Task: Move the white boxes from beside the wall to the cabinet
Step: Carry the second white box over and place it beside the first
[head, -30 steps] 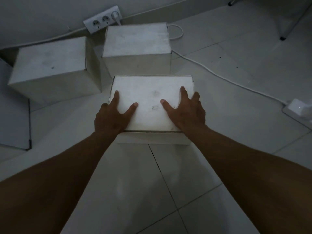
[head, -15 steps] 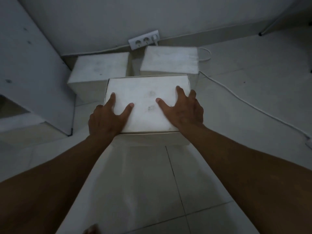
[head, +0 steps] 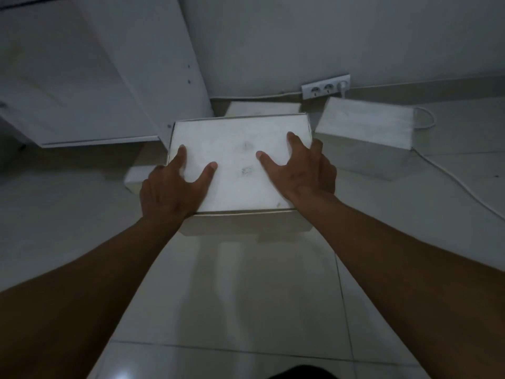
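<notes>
**Held box: position and grip**

The near white box (head: 240, 162) sits centred in the head view, clamped between both hands above the tiled floor (head: 246, 296). The left hand (head: 169, 190) presses the box's left edge — thumb and forefinger spread flat on the top face, the other fingers hidden over the side. The right hand (head: 303, 170) mirrors it on the right edge, thumb lying on top, fingers wrapped over the far right corner.

The top face carries two faint grey smudges near its middle; no label, brand or readable writing shows on any box.

Two more boxes remain beside the wall (head: 328, 36):
- the right box (head: 363, 127), on the floor just right of the held one;
- the rear box (head: 262, 108), mostly hidden behind the held one.

A socket strip (head: 325, 87) is fixed low on the wall, with one plug inserted and a white cable (head: 459, 184) running across the floor. The white cabinet (head: 82, 77) stands at upper left — its panel edge is close to the held box's left corner.
</notes>
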`<state>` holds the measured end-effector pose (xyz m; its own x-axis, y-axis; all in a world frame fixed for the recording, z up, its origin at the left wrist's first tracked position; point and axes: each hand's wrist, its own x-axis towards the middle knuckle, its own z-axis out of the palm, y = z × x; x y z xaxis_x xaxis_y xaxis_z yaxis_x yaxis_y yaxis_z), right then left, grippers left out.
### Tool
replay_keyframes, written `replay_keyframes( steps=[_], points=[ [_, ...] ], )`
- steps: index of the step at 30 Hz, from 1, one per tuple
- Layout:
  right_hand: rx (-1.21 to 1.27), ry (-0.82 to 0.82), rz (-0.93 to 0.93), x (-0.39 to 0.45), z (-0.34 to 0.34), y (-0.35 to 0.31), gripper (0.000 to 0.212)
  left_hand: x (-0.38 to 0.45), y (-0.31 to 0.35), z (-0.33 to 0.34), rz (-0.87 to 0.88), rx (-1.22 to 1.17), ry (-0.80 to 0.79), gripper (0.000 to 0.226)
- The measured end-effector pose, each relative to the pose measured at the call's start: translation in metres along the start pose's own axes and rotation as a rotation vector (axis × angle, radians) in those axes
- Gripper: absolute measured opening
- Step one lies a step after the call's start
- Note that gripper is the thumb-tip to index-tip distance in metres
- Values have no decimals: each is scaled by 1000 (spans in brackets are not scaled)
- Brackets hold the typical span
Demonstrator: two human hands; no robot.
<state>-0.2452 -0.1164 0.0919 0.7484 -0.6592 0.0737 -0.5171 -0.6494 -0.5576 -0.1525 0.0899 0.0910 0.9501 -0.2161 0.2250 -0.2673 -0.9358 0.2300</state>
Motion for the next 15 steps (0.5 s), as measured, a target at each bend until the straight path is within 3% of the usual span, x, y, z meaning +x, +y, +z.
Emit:
replay_keyframes(
  steps=[7,15],
  points=[
    [-27,54,-18,-33,29,-58,78,-3,-71,-10,-30,-61,25,89],
    [-91,70,99,-86,58,-114,78,2,-145,-19,56,-142,-41,90]
  ],
)
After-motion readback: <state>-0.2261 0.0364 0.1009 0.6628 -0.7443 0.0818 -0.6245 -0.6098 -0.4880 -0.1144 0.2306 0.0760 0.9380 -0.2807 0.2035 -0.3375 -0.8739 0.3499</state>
